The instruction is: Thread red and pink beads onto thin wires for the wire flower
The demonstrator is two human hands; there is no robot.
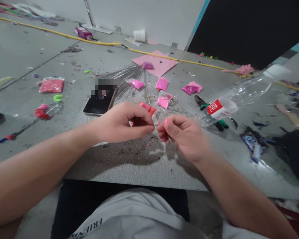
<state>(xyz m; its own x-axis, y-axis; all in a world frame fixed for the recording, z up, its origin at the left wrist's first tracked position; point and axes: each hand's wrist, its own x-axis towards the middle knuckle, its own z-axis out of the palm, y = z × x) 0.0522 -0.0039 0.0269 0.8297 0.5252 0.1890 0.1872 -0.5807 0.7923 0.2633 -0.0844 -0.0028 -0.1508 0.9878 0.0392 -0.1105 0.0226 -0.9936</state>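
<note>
Over the near part of the grey table, my left hand [126, 123] is closed, thumb and fingertips together; what they hold, if anything, is too small to make out. Just right of it my right hand [183, 136] is pinched, with a small bit of pink clay [166, 121] at the thumb tip. The fingertips of both hands nearly meet. Behind them lie an opened red-pink packet [149, 109] and a pink clay packet [163, 102]. Further back are more pink packets [161, 83], partly in clear wrap.
A phone [99, 101] lies behind my left forearm. At right, a clear plastic bottle [229, 103] leans over green-handled pliers [201, 102]. A pink-red flower on a stem [42, 113] lies left. A yellow cable [149, 53] crosses the back, over pink paper [161, 68].
</note>
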